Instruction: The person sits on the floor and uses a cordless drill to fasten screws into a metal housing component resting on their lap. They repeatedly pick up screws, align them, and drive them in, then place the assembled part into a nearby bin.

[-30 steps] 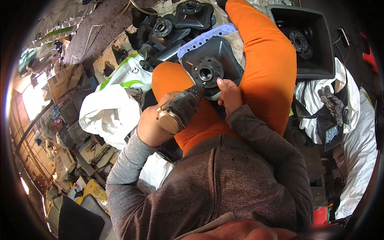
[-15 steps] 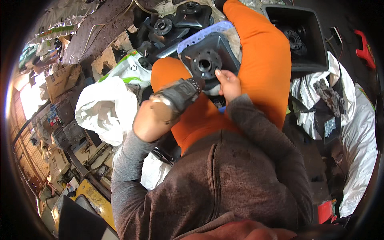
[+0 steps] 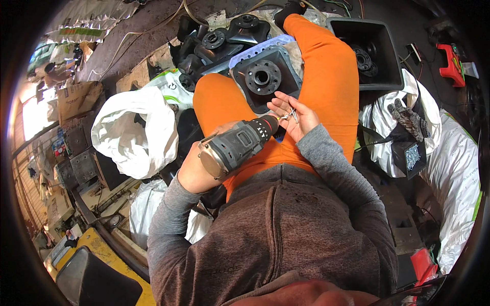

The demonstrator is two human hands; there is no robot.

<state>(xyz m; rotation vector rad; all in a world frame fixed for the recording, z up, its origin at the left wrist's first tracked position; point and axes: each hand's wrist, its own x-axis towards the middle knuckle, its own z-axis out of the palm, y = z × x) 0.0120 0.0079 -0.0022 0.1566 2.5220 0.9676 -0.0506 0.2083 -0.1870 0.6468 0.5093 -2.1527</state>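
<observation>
My left hand (image 3: 192, 172) is wrapped round the grip of a dark grey cordless drill (image 3: 236, 147). The drill's tip points right, at the palm of my right hand (image 3: 305, 121). Several small silver screws (image 3: 292, 115) lie in that palm, under partly curled fingers, and the bit is right beside them. Just beyond my hands, between my knees, rests a black square plastic part with a round flange (image 3: 263, 77), its centre hole facing up. A blue-violet perforated strip (image 3: 263, 49) shows along the part's far edge.
More black flanged parts (image 3: 214, 40) are heaped beyond my left knee. A black bin (image 3: 377, 76) with a similar part stands at the right. White sacks (image 3: 120, 158) flank me. At the right are a patterned glove (image 3: 408, 120), a box of screws (image 3: 411, 157) and a red tool (image 3: 449, 66).
The drill has drawn back from the flanged part toward me. My right hand has left the part's rim and turned palm up, showing the screws.
</observation>
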